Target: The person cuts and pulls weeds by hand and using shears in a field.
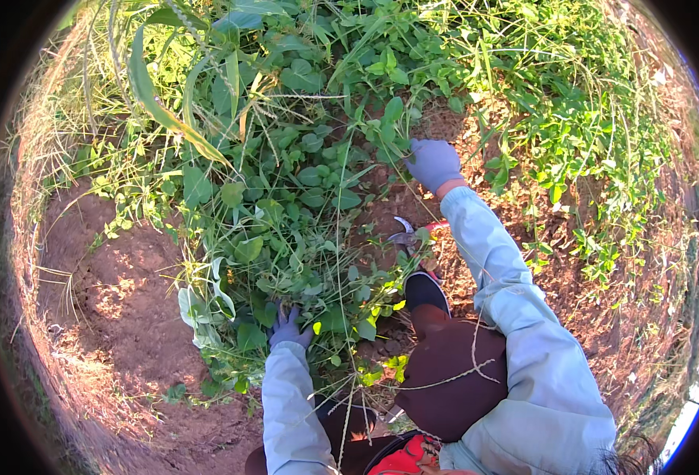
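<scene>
My right hand (435,163), in a pale purple glove, is closed in a fist at the edge of a leafy green plant (389,132). Its stems run into the grip, and the fingertips are hidden. Lower down, my left hand (290,326), gloved alike, reaches into a dense heap of green weeds (284,255). Leaves cover most of its fingers, so its hold cannot be seen. Between the hands, pruning shears (406,237) with curved metal blades and red handles lie on the reddish soil, just beyond the toe of my dark shoe (425,291).
A maize-like plant (153,101) with long, partly yellowed leaves leans in from the upper left. Low leafy growth (599,130) spreads along the right. Bare reddish soil (129,297) lies at the left. Thin grass seed stalks (349,409) cross in front of my bent knee (453,380).
</scene>
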Motion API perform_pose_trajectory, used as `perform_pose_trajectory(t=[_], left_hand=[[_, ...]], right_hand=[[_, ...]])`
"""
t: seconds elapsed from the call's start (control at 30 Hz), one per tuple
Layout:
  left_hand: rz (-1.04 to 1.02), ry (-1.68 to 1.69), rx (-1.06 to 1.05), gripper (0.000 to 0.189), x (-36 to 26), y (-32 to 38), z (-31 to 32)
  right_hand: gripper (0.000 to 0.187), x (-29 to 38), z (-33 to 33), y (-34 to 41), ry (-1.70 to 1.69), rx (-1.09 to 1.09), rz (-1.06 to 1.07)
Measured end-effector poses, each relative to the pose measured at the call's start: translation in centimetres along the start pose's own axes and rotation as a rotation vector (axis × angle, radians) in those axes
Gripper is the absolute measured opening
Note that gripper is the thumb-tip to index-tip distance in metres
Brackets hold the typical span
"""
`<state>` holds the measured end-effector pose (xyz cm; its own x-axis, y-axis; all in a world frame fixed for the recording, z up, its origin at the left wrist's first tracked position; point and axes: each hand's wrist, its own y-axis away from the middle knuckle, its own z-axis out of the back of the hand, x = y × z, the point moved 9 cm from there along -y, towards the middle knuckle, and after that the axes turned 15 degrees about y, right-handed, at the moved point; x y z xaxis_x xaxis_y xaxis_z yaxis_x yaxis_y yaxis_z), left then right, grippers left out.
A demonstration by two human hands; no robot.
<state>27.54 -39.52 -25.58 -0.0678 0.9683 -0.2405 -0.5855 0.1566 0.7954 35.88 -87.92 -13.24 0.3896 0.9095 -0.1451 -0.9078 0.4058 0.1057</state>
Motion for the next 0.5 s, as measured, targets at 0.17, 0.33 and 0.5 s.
perform_pose_trajectory(t=[0.17,0.33,0.5], left_hand=[[-0.024,-0.014,-0.017,0.085,0.2,-0.2,-0.4],[-0.009,0.011,-0.011,0.083,-0.8,0.4,0.0],[-0.019,-0.044,-0.031,0.085,0.3,0.1,0.1]], right_hand=[[0.027,0.3,-0.4,-0.4,-0.081,0.023,-0.027],[0.042,-0.3,1.5,1.8,-0.036,-0.109,0.148],[0.031,-5.2,6.0,3.0,-0.352,-0.358,0.146]])
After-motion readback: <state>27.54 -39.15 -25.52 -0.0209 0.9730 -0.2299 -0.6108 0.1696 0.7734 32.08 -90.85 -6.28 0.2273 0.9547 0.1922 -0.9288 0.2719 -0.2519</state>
